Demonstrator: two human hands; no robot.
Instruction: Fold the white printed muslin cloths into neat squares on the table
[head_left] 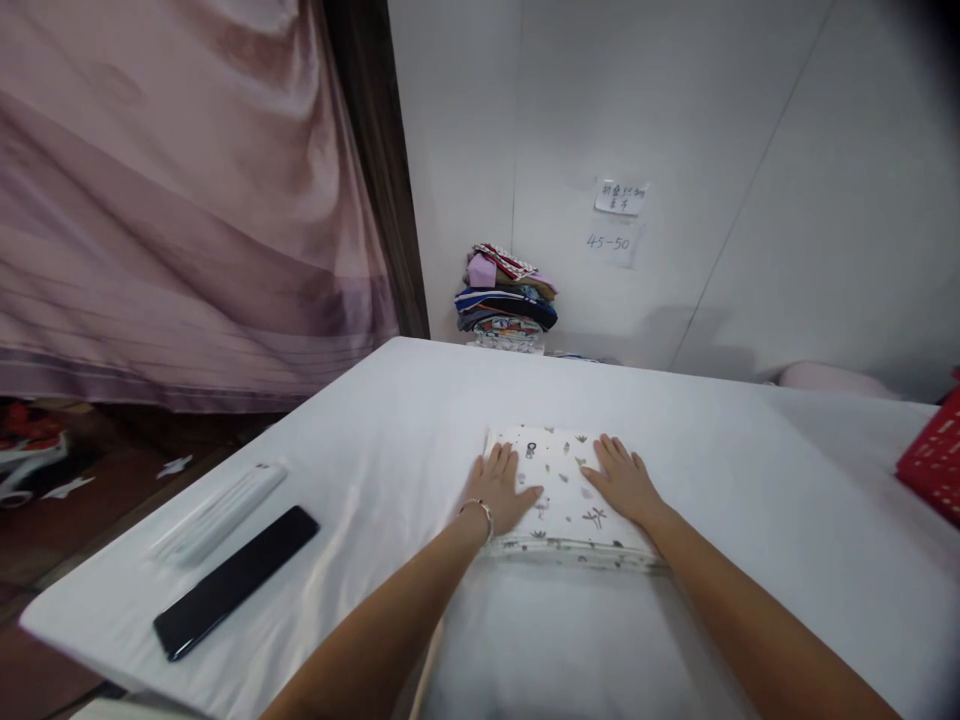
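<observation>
A folded white cloth [564, 490] with small printed leaves and figures lies on the white-covered table [420, 400], its several layers showing along the near edge. My left hand [504, 490] rests flat on the cloth's left side, fingers stretched out, a bracelet at the wrist. On the right side my right hand [621, 482] presses flat too, thumb and fingers spread. Neither hand grasps anything. Parts of the cloth's left and right edges are hidden beneath the hands.
On the table's left lie a black flat case [236, 580] and a white wrapped roll [217, 515]. Folded clothes [506, 290] are stacked by the wall. A red patterned object [934, 465] stands at the right edge, and a pink curtain [172, 200] hangs left.
</observation>
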